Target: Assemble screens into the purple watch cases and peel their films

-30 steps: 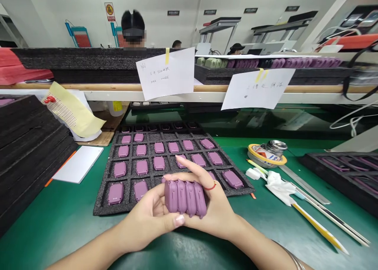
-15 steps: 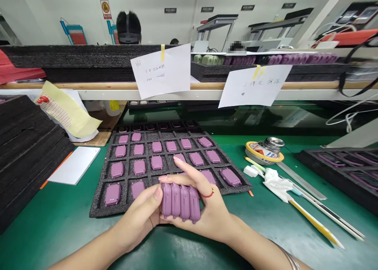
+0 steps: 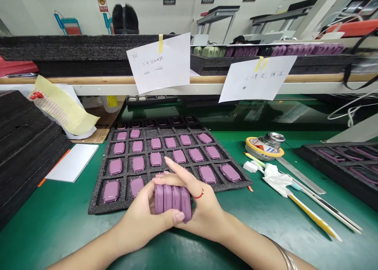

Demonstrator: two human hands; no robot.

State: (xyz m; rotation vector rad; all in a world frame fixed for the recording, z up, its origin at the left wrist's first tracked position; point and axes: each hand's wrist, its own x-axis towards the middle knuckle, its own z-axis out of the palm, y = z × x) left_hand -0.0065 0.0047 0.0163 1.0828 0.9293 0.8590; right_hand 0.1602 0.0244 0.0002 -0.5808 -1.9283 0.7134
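Observation:
Between my two hands is a row of several purple watch cases (image 3: 167, 198), standing on edge and pressed face to face. My left hand (image 3: 141, 218) wraps the row from the left, its thumb lying across the lower edges. From the right, my right hand (image 3: 203, 207) closes round the same cases, with one finger stretched out over the tray. Behind my hands lies a black foam tray (image 3: 97, 195) with purple watch cases (image 3: 111, 191) in many of its compartments. My hands hide part of the tray's front row.
At right lie a round tin with a metal cap (image 3: 264, 146), a white cloth (image 3: 276, 179), a yellow-handled brush (image 3: 314, 216) and a metal ruler (image 3: 301, 175). Black foam trays flank both sides. A shelf (image 3: 203, 88) with hanging notes crosses behind; a person sits beyond it.
My left thumb has moved from the row's upper left corner down across its lower edges. Both hands and the cases have shifted slightly left. The view has tilted a little.

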